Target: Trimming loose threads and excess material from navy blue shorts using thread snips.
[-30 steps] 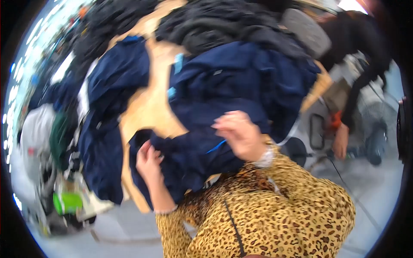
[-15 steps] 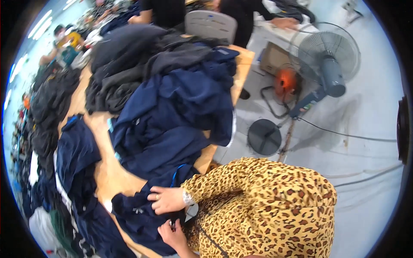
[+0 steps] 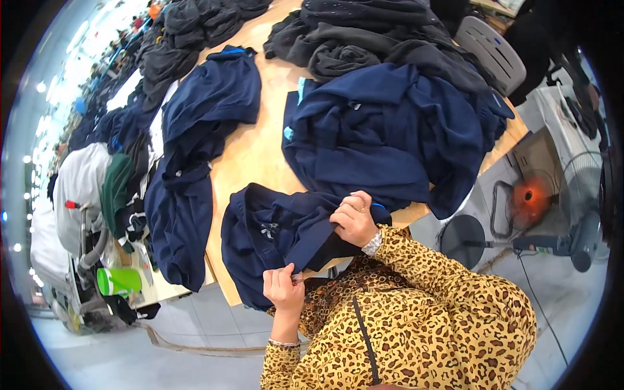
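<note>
At the near edge of the table lies a navy blue garment (image 3: 260,224) with a small light grey mark or label on it. My left hand (image 3: 284,289) is closed on the lower end of its straight folded band. Something small and shiny shows by those fingers, too small to name. Farther right, my right hand (image 3: 355,219) pinches the band's upper end, so it runs stretched between both hands. Just beyond, a navy garment pile (image 3: 383,130) lies rumpled, with light blue bits at its left side.
The wooden table (image 3: 250,156) also bears dark grey garments (image 3: 364,49) at the back and navy garments (image 3: 188,188) along the left. A green container (image 3: 119,281) sits at far left. To the right stand a grey chair (image 3: 492,54), an orange-centred fan (image 3: 530,194) and a grey fan (image 3: 578,234).
The view has swung, so the table sits farther right. My hands, earlier lying on the garment with the right one spread, now grip its band and hold it stretched.
</note>
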Demonstrator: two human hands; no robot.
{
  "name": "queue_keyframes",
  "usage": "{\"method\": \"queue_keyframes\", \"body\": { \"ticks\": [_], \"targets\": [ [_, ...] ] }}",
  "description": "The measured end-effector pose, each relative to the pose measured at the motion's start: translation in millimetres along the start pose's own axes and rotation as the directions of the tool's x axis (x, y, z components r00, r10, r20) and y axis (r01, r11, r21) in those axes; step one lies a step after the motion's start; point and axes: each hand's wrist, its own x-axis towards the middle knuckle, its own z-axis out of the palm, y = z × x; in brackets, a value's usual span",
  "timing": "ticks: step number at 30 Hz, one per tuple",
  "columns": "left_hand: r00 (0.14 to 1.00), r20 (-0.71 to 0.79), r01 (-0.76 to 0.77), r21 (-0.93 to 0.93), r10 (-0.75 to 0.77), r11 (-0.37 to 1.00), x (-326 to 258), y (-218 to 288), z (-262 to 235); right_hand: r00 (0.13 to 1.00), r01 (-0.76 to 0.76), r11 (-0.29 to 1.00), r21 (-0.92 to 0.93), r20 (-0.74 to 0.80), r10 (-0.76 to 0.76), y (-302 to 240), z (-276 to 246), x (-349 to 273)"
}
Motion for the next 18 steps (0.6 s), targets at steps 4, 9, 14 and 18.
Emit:
{"method": "queue_keyframes", "body": {
  "ticks": [4,9,14,18],
  "targets": [
    [0.999,-0.040,-0.034,0.039,0.036,0.999,-10.7,-5.6,-5.8,0.999,-0.051,0.999,0.000,-0.007,0.051,-1.0,1.2,-2.3],
    [0.995,-0.056,-0.084,-0.013,0.083,0.996,-16.5,-0.6,-7.6,0.999,-0.041,0.999,0.001,-0.020,0.041,0.5,-1.0,-4.7],
    [0.997,0.078,0.036,-0.124,-0.027,0.992,-14.3,18.8,3.1,0.997,-0.045,0.997,0.064,0.064,0.041,-6.3,-1.3,-6.5],
    [0.978,0.140,0.189,-0.291,-0.154,0.938,-2.7,21.2,4.8,0.950,-0.149,0.960,0.236,0.305,0.073,-15.5,-16.0,6.5]
  ]
}}
